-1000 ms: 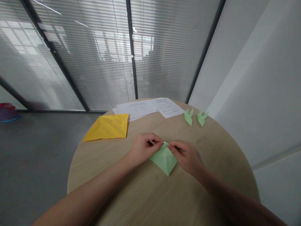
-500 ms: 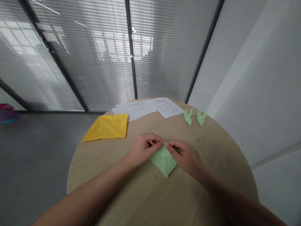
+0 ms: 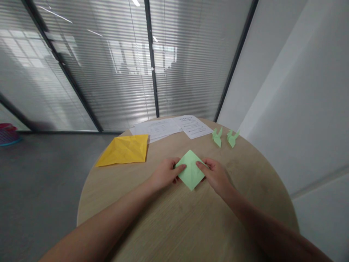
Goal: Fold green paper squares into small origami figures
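Observation:
A light green sheet of origami paper (image 3: 191, 173), folded into a diamond with a crease down its middle, is held between both hands over the table. My left hand (image 3: 167, 172) pinches its left corner, thumb on top and fingers beneath. On the opposite side, my right hand (image 3: 216, 175) grips the right corner the same way. Two folded green paper cranes, a left one (image 3: 217, 138) and a right one (image 3: 232, 138), stand farther back on the right. The hidden fingertips lie behind the paper.
The round wooden table (image 3: 174, 233) fills the lower middle. A yellow paper packet (image 3: 124, 150) lies at its left, and printed white sheets (image 3: 195, 127) lie along the far edge. Blinds behind glass (image 3: 120, 91) stand beyond. A pink basket (image 3: 8, 134) sits on the floor.
Both hands have moved from the paper's top corner to its side corners. The green paper's top now shows between them, and its lower tip sits higher in view.

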Tool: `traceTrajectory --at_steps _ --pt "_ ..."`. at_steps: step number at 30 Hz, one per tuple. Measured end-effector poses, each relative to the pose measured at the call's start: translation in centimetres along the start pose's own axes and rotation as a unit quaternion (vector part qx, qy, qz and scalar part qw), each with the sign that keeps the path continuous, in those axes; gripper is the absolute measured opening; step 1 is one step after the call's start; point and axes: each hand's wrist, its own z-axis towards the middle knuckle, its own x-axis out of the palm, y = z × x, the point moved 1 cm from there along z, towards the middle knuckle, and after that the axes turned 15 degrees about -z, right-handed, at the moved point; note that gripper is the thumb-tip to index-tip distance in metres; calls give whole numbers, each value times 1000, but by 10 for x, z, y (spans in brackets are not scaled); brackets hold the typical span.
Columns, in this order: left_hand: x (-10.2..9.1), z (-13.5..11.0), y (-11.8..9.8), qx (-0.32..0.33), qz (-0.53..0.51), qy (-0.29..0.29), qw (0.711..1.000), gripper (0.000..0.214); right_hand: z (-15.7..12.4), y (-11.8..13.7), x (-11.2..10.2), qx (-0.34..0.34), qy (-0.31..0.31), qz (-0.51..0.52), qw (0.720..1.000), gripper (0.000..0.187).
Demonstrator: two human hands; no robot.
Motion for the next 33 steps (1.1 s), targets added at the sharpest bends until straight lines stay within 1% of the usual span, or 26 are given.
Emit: traceTrajectory --at_steps 2,4,6,8,10,13,16,21,25,28,33 --pt "0 2 4 -8 -27 1 1000 37 2 -2 0 2 10 18 1000 35" --pt "-1 5 7 -7 -56 -2 998 38 3 -4 2 9 36 43 998 37" --pt "-4 8 11 -4 -84 -7 996 39 4 -6 3 19 64 62 996 40" --pt "-8 11 14 -6 -112 -11 994 41 6 -10 5 27 77 70 994 40" --pt "-11 13 17 -15 -132 -6 991 40 8 -13 5 31 71 66 995 38" --pt "-13 14 19 -45 -148 19 988 37 12 -16 5 33 43 60 997 35" --pt "-13 14 22 -74 -178 19 981 34 15 -18 4 29 27 65 997 35" --pt "-17 16 26 -101 -238 22 966 28 16 -20 5 26 32 107 993 38" --pt "-23 16 25 -122 -246 36 961 27 17 -21 4 34 16 136 990 40" --pt "-26 16 23 -118 -237 39 964 29 19 -22 2 43 11 133 990 41" --pt "-22 12 19 -101 -211 71 970 33 17 -20 5 33 69 103 992 35"
